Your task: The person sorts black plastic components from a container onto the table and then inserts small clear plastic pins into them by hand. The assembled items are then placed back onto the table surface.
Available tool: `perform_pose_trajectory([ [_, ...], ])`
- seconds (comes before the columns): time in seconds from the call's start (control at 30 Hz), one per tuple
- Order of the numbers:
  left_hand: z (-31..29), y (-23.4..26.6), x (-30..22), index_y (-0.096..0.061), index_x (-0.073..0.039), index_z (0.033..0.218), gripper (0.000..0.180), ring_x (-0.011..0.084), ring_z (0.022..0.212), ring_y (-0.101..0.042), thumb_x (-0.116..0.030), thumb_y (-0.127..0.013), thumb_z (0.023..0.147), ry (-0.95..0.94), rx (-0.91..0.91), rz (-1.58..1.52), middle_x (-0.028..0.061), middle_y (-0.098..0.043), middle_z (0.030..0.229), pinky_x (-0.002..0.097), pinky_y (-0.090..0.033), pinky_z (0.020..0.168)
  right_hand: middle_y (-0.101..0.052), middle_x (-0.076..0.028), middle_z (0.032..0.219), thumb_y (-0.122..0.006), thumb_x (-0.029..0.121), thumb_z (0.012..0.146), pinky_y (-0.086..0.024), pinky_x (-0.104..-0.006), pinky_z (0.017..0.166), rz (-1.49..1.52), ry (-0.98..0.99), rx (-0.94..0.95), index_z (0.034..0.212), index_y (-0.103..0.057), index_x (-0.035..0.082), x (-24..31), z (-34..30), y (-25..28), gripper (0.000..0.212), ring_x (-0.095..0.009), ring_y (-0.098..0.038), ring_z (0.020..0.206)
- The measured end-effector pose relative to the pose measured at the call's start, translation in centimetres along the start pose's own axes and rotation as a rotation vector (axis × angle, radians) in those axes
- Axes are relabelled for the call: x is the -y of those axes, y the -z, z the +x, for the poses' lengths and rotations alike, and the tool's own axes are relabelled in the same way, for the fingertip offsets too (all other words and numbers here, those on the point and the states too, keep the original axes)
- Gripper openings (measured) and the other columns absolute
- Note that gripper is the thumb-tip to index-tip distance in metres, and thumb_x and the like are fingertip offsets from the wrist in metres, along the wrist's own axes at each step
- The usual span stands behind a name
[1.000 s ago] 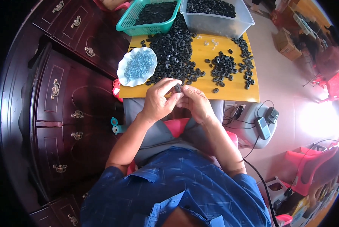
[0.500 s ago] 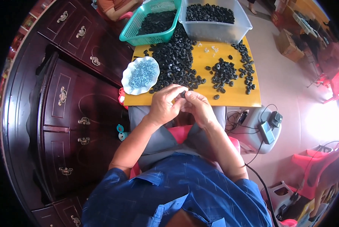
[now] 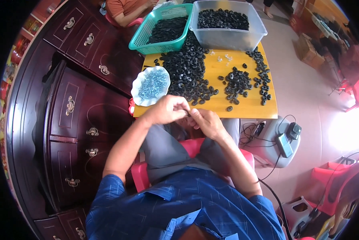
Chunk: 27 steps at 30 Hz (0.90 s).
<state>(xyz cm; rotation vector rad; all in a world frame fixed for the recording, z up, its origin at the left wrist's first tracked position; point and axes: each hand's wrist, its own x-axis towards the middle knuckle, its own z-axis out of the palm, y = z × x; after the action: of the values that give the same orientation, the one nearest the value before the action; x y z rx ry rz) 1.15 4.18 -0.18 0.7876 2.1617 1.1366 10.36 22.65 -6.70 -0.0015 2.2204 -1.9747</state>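
My left hand (image 3: pixel 167 109) and my right hand (image 3: pixel 208 123) meet just off the table's near edge, above my lap. Thumb and fingers of the right are closed on a small dark piece, mostly hidden, that looks like one of the black oval rings. The left hand's fingers are pinched at the same spot; what they grip is covered. Beyond them a large heap of black oval rings (image 3: pixel 184 70) spreads over the yellow table (image 3: pixel 215 106). Left of it sits a white scalloped dish (image 3: pixel 138 100) full of small clear-blue pieces (image 3: pixel 152 85). A smaller pile of rings (image 3: pixel 237 82) lies to the right.
A green basket (image 3: pixel 157 49) and a clear plastic bin (image 3: pixel 229 39), both holding black parts, stand at the table's far end. Small clear bits (image 3: pixel 228 58) lie near the bin. Dark wooden drawers (image 3: pixel 69 106) line the left. Another person's arm (image 3: pixel 133 17) shows behind the basket.
Both hands have drawn slightly nearer to me, and my left forearm has swung out to the left. The dark piece between the fingers is less visible now. The view has shifted a little.
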Motion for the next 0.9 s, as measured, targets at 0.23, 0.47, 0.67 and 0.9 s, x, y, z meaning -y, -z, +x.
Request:
perform_pose_trajectory([
  [0.23,7.3,12.1,0.8,-0.055,0.003,0.13,0.04,0.0081,0.078,-0.062,-0.005,-0.063,0.092,-0.195,-0.549,-0.096,0.0074,-0.069,0.102,0.0222,-0.051,0.07,-0.068,-0.018,0.077,-0.062,0.033,0.091,-0.053,-0.0463,0.071,-0.289,0.158,-0.022,0.087,-0.071,0.004,0.4,-0.5,-0.3,0.031,-0.036,-0.068,0.076],
  [0.47,9.0,0.7,-1.9,-0.071,-0.003,0.098,0.017,0.0095,0.069,-0.063,-0.005,-0.072,0.082,-0.43,-0.33,0.221,0.0052,-0.069,0.08,0.0264,-0.051,0.063,-0.07,-0.014,0.078,-0.065,0.029,0.087,-0.053,-0.0428,0.075,-0.422,0.175,0.062,0.088,-0.071,0.008,-0.9,-0.6,-0.3,0.022,-0.032,-0.069,0.078],
  [0.67,9.5,-7.3,-2.6,-0.071,-0.01,0.102,0.018,0.0293,0.08,-0.068,-0.011,-0.066,0.085,-0.595,-0.158,0.544,0.0081,-0.068,0.094,0.0383,-0.056,0.07,-0.07,-0.018,0.087,-0.064,0.03,0.087,-0.053,-0.0467,0.08,-0.478,0.169,0.198,0.089,-0.071,0.006,-0.7,-0.8,-0.6,0.025,-0.035,-0.068,0.085],
  [0.9,11.2,-9.3,-1.9,-0.07,-0.015,0.105,0.019,0.0267,0.074,-0.068,-0.017,-0.064,0.087,-0.646,-0.141,0.73,0.0054,-0.061,0.086,0.0384,-0.055,0.062,-0.07,-0.018,0.089,-0.065,0.028,0.087,-0.052,-0.0456,0.081,-0.54,0.144,0.209,0.089,-0.07,0.004,-0.3,-1.0,-0.4,0.025,-0.035,-0.068,0.089],
])
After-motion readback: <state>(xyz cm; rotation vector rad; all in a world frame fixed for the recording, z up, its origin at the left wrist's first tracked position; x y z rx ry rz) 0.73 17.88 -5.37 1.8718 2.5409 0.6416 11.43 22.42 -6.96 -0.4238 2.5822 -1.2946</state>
